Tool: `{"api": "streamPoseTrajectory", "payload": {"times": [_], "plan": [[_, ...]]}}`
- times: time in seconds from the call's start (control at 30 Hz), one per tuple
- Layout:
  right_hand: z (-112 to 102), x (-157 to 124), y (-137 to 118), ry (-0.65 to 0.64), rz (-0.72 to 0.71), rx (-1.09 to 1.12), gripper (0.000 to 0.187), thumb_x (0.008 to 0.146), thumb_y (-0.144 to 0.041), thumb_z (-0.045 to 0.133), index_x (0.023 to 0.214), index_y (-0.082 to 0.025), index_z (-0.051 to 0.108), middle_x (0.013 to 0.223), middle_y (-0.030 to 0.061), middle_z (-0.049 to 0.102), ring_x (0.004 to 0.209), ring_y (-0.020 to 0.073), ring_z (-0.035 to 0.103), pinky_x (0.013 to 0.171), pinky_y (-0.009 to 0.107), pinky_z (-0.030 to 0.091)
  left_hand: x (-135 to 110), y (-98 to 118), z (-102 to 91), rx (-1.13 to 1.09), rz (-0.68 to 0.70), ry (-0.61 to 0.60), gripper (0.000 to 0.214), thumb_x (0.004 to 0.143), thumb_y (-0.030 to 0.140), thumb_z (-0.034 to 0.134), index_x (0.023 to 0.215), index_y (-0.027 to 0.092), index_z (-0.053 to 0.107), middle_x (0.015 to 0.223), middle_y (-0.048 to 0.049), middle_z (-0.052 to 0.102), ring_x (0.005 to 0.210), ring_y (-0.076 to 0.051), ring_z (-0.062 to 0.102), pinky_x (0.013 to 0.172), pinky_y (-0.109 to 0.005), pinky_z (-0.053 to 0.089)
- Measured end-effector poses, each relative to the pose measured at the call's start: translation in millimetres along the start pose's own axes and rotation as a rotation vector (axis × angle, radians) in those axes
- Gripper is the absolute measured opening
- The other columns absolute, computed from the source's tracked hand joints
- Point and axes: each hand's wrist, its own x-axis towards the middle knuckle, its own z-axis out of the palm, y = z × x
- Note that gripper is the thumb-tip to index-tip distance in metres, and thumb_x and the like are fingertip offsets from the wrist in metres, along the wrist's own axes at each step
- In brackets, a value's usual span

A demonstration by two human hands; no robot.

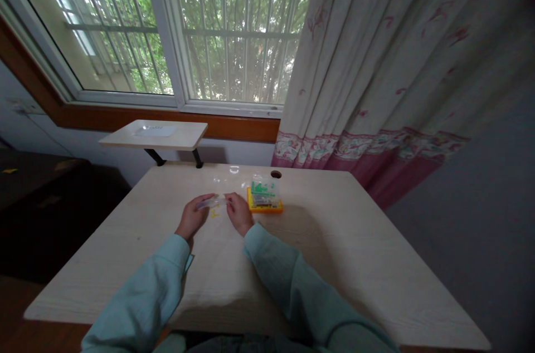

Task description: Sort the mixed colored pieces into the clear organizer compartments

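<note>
A small clear plastic bag point(211, 203) is stretched between my two hands, just above the table. My left hand point(194, 216) is closed on its left end. At the other end, my right hand point(239, 212) pinches the bag's right edge. Small yellow pieces point(214, 212) show just below the bag; whether they lie on the table or inside the plastic I cannot tell. To the right of my right hand lies a yellow-orange box point(267, 209). On top of it rests a clear packet with green print point(263, 189).
The pale wooden table point(355, 264) has a round cable hole point(276, 174) near its back edge. A raised shelf point(188, 133) with a paper point(155, 131) on it stands at the back left. Behind are a barred window point(246, 35) and a long curtain point(363, 91).
</note>
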Motion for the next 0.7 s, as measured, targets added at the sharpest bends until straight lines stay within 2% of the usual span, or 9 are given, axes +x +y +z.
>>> {"api": "streamPoseTrajectory", "payload": {"times": [0.1, 0.17, 0.3, 0.4, 0.43, 0.5, 0.57, 0.63, 0.7], "plan": [[-3.3, -0.8, -5.0, 0.025, -0.048, 0.035, 0.028, 0.086, -0.011, 0.046, 0.111, -0.020, 0.057, 0.110, 0.0070, 0.065, 0.106, 0.0175, 0.059, 0.097, 0.034, 0.046, -2.5, 8.5, -1.1, -0.006, 0.049, 0.090, 0.046, 0.074, 0.023, 0.051, 0.118, 0.017, 0.063, 0.123, -0.0084, 0.064, 0.114, -0.022, 0.058, 0.104, -0.036, 0.041], [-5.5, -1.8, -8.6, 0.042, -0.050, 0.047, 0.026, 0.091, -0.019, 0.045, 0.114, -0.019, 0.057, 0.113, 0.0080, 0.065, 0.105, 0.0178, 0.060, 0.097, 0.034, 0.047, -4.8, 14.7, -3.0, 0.049, 0.075, 0.179, 0.040, 0.080, 0.029, 0.053, 0.117, 0.018, 0.063, 0.120, -0.0086, 0.064, 0.113, -0.022, 0.058, 0.102, -0.035, 0.042], [-9.9, -4.2, -13.7, 0.025, -0.055, 0.049, 0.033, 0.093, -0.027, 0.047, 0.125, -0.021, 0.053, 0.118, 0.0084, 0.063, 0.106, 0.0184, 0.060, 0.096, 0.035, 0.048, -6.5, 24.7, -11.3, 0.184, 0.027, 0.358, 0.028, 0.085, 0.041, 0.052, 0.096, 0.019, 0.065, 0.100, -0.0075, 0.067, 0.099, -0.021, 0.062, 0.089, -0.032, 0.048], [-14.5, -5.4, -18.4, -0.008, -0.128, 0.005, 0.038, 0.092, -0.026, 0.049, 0.130, -0.022, 0.050, 0.123, 0.0088, 0.060, 0.114, 0.0187, 0.056, 0.101, 0.037, 0.045, -2.1, 25.3, -24.4, 0.183, -0.051, 0.558, 0.028, 0.088, 0.043, 0.050, 0.102, 0.019, 0.057, 0.092, -0.0045, 0.065, 0.085, -0.017, 0.064, 0.076, -0.027, 0.050], [-15.6, -6.0, -20.7, -0.037, -0.168, -0.034, 0.036, 0.091, -0.024, 0.049, 0.127, -0.022, 0.053, 0.123, 0.0086, 0.060, 0.116, 0.0189, 0.054, 0.102, 0.037, 0.044, 0.1, 23.5, -30.7, 0.179, -0.076, 0.624, 0.029, 0.088, 0.043, 0.050, 0.106, 0.020, 0.054, 0.092, -0.0040, 0.064, 0.081, -0.016, 0.064, 0.074, -0.026, 0.050], [-15.6, -8.3, -26.9, -0.148, -0.285, -0.127, 0.031, 0.089, -0.019, 0.050, 0.118, -0.024, 0.060, 0.119, 0.0069, 0.063, 0.115, 0.0193, 0.053, 0.102, 0.038, 0.042, 4.6, 17.4, -45.8, 0.172, -0.124, 0.672, 0.032, 0.090, 0.042, 0.045, 0.114, 0.020, 0.048, 0.096, -0.0041, 0.063, 0.078, -0.014, 0.066, 0.071, -0.026, 0.050], [-11.4, -12.7, -34.9, -0.306, -0.442, -0.214, 0.028, 0.086, -0.017, 0.053, 0.110, -0.025, 0.065, 0.113, 0.0043, 0.066, 0.114, 0.0199, 0.054, 0.101, 0.039, 0.041, 7.9, 9.4, -63.2, 0.321, -0.233, 0.723, 0.032, 0.091, 0.042, 0.044, 0.113, 0.019, 0.047, 0.095, -0.0044, 0.063, 0.079, -0.015, 0.065, 0.073, -0.027, 0.050], [-3.5, -18.7, -43.6, -0.443, -0.581, -0.273, 0.029, 0.085, -0.018, 0.055, 0.111, -0.026, 0.065, 0.113, 0.0026, 0.068, 0.116, 0.0200, 0.054, 0.102, 0.039, 0.040, 9.4, 1.8, -80.2, 0.459, -0.335, 0.761, 0.035, 0.091, 0.040, 0.041, 0.118, 0.018, 0.044, 0.092, -0.0055, 0.064, 0.086, -0.019, 0.064, 0.080, -0.034, 0.049], [5.0, -24.9, -50.9, -0.517, -0.674, -0.301, 0.029, 0.086, -0.022, 0.055, 0.114, -0.026, 0.063, 0.121, 0.0017, 0.066, 0.123, 0.0191, 0.050, 0.107, 0.039, 0.035, 9.6, -4.4, -94.0, 0.516, -0.388, 0.752, 0.041, 0.091, 0.037, 0.038, 0.127, 0.015, 0.037, 0.093, -0.0094, 0.064, 0.094, -0.024, 0.062, 0.086, -0.041, 0.047]]}}
